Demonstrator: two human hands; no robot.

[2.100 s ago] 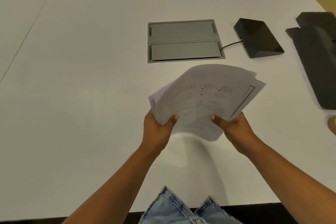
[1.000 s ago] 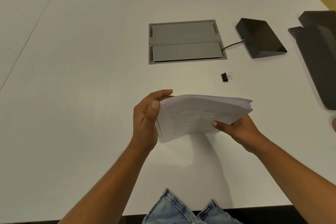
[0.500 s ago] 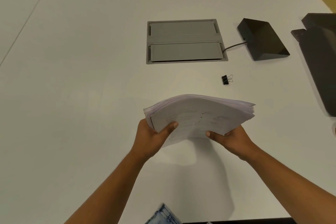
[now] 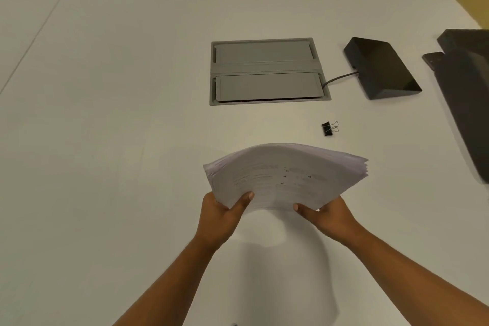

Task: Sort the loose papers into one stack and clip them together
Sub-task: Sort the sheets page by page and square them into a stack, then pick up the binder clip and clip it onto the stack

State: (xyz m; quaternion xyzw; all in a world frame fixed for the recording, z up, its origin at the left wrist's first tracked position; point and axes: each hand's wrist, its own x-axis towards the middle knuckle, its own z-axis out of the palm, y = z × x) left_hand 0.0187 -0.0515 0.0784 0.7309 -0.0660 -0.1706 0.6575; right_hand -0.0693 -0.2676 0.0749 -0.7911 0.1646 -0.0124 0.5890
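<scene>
Gripping the paper stack (image 4: pixel 285 174) with left hand (image 4: pixel 219 216) and right hand (image 4: pixel 330 216), binder clip (image 4: pixel 329 128) lying apart on table (image 4: pixel 105 114)

An office meeting room: a wide white table (image 4: pixel 105 87) has a built-in grey cable hatch (image 4: pixel 267 71); just right of the hatch, a black wedge-shaped device (image 4: pixel 381 71) is cabled into it.

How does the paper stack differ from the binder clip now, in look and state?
The paper stack is white and broad; the binder clip is black and far smaller. The left hand and the right hand grip the paper stack above the table; the binder clip lies on the table, untouched. The paper stack's sheets bow and sit unevenly; the binder clip has a stiff shape. Both are over the same table.
</scene>
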